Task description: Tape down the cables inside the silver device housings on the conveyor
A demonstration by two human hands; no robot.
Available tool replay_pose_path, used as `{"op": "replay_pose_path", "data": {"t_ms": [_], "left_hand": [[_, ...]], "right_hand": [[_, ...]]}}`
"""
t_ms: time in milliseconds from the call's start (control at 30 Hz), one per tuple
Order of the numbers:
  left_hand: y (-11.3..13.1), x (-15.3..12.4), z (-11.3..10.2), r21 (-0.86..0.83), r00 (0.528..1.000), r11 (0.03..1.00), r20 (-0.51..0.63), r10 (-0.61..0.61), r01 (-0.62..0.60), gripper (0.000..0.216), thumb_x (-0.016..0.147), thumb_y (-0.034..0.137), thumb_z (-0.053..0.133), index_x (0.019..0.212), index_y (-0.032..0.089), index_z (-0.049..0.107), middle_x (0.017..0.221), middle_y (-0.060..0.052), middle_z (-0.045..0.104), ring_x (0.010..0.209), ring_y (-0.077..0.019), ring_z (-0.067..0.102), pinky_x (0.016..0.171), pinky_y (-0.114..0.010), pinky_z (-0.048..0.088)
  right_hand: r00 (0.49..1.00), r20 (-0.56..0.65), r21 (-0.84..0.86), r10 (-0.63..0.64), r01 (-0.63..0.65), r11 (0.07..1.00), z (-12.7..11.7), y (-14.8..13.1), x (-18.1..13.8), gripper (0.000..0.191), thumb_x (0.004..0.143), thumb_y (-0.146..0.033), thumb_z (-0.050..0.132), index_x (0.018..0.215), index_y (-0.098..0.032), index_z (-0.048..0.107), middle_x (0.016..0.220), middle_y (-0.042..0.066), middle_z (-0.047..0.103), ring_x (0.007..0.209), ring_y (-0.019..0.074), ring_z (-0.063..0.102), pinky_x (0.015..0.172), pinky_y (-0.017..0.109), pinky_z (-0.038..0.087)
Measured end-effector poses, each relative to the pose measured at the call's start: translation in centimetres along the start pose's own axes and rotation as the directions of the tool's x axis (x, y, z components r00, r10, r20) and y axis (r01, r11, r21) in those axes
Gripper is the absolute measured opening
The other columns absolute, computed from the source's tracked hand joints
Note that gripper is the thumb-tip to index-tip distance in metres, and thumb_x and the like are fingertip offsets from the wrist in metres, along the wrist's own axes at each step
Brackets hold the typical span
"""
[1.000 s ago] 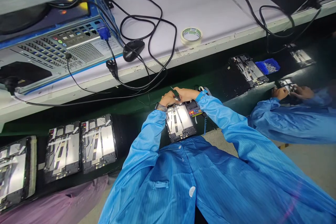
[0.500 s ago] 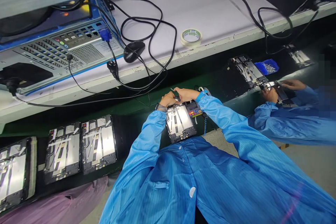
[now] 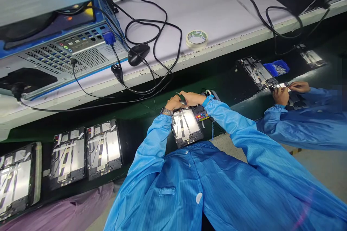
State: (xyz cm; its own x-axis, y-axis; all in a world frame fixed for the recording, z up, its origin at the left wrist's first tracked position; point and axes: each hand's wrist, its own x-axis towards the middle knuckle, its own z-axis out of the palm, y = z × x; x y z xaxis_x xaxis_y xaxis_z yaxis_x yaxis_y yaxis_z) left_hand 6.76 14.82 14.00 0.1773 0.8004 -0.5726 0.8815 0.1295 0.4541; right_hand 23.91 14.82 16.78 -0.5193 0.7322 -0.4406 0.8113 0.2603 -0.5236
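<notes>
Head view: our left hand [image 3: 173, 103] and right hand [image 3: 193, 98] meet at the far edge of the tablet [image 3: 187, 127]. It lies open-backed on the dark surface [image 3: 130, 115], just ahead of our chest. Fingers of both hands curl tight over a thin tool [image 3: 181, 97]. Too small to tell which hand actually grips it. Our sleeves cover the tablet's side edges. Meter [image 3: 201, 114] sits against its right side, partly under the right wrist. Co-worker's hands [image 3: 282, 95] at right are on another unit, detail blurred.
</notes>
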Motion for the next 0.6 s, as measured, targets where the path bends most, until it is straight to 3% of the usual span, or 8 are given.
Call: {"op": "replay_pose_path", "data": {"t_ms": [233,433,600], "left_hand": [[0.1,-0.1,0.0,0.031,1.0,1.0,-0.007,0.0,0.0,0.066,0.06,0.049,0.093,0.109,0.023,0.059,0.121,-0.01,0.071,0.121,-0.0341,0.064,0.097,-0.038,0.047],[-0.1,-0.4,0.1,0.053,1.0,0.999,-0.004,0.009,-0.009,0.065,0.064,0.052,0.09,0.114,0.024,0.058,0.128,-0.012,0.069,0.123,-0.0338,0.062,0.096,-0.038,0.048],[-0.3,-0.2,0.2,0.05,1.0,0.999,0.012,-0.008,0.007,0.075,0.063,0.059,0.09,0.12,0.024,0.056,0.13,-0.012,0.067,0.121,-0.0321,0.063,0.093,-0.036,0.048]], "right_hand": [[0.999,-0.051,-0.055,-0.003,0.0,0.998,1.0,0.2,0.1,0.092,0.076,-0.018,0.084,0.155,-0.022,0.036,0.099,0.005,0.075,0.102,0.0288,0.072,0.085,0.032,0.049],[0.995,-0.097,-0.09,0.006,-0.015,0.996,0.9,-0.4,0.0,0.089,0.068,-0.015,0.091,0.144,-0.019,0.045,0.108,0.013,0.074,0.106,0.0352,0.07,0.092,0.039,0.047],[0.989,-0.149,-0.006,0.01,-0.011,1.0,0.4,2.1,0.4,0.107,0.056,-0.028,0.101,0.146,-0.019,0.043,0.104,0.008,0.072,0.104,0.0325,0.07,0.087,0.035,0.047]]}}
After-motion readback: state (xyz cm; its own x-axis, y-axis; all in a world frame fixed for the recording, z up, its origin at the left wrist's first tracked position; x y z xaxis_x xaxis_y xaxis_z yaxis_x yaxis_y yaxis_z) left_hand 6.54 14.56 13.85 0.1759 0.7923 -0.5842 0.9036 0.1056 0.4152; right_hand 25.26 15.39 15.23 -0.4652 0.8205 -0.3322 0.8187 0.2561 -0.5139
